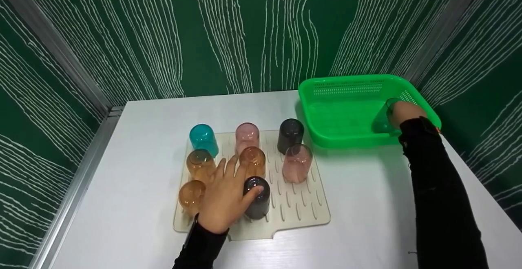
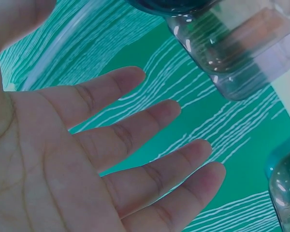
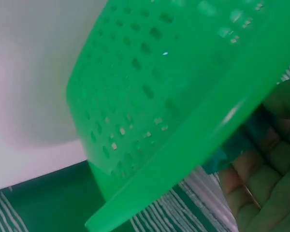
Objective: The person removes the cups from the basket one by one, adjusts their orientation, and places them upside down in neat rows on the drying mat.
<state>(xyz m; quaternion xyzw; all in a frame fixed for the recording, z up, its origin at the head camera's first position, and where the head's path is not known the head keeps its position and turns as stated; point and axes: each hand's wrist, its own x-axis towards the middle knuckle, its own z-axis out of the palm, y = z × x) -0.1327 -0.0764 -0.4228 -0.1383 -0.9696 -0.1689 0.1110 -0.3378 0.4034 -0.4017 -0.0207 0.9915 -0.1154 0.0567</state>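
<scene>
My left hand [image 1: 225, 197] is spread over a beige ridged drying mat [image 1: 293, 216], its palm bare in the left wrist view. Its thumb overlaps a dark glass [image 1: 257, 203], and its fingers reach in front of amber glasses [image 1: 255, 163]. Inside the right end of a green plastic basket [image 1: 346, 141], my right hand [image 1: 404, 112] grips a tinted glass [image 1: 382, 121]. That glass looks teal [image 3: 241, 145] between the fingers in the right wrist view, partly hidden by the basket rim.
Upside down on the mat stand a teal glass [image 1: 204, 139], pink glasses [image 1: 297, 166], a black glass [image 1: 290, 135] and more amber ones [image 1: 191, 195]. The white table [image 1: 134, 150] meets green walls [image 1: 253, 36] with white lines at the back and sides.
</scene>
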